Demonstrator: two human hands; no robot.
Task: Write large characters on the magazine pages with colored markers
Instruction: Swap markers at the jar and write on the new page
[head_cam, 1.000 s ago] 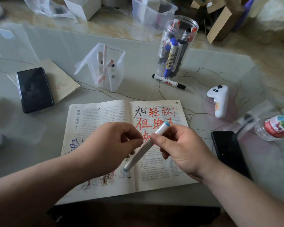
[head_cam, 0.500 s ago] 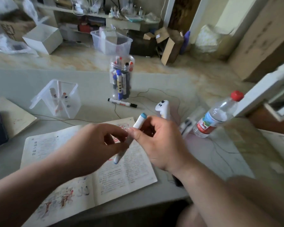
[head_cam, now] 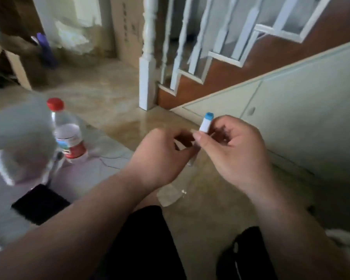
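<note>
- Nearest, both forearms reach out over the person's lap. A second ago they were over the open magazine, but the view has swung to the right and the hands have come along with it.
- The left hand curls its fingers against the lower barrel of the marker. It looks like a pinch, though blur softens the fingertips.
- The right hand pinches the marker just under its blue end, between thumb and forefinger. The marker is now held in the air off the right edge of the tabletop, above the floor.
- On the tabletop, a black phone lies near the front edge and a red-capped bottle stands farther back.
- The magazine has slipped out of sight to the left — no page is under the tip now, so writing appears to be paused. The two-handed hold suggests the marker is being uncapped or capped; I cannot tell which.
- Farthest off, a white-railed staircase fills the background.
</note>
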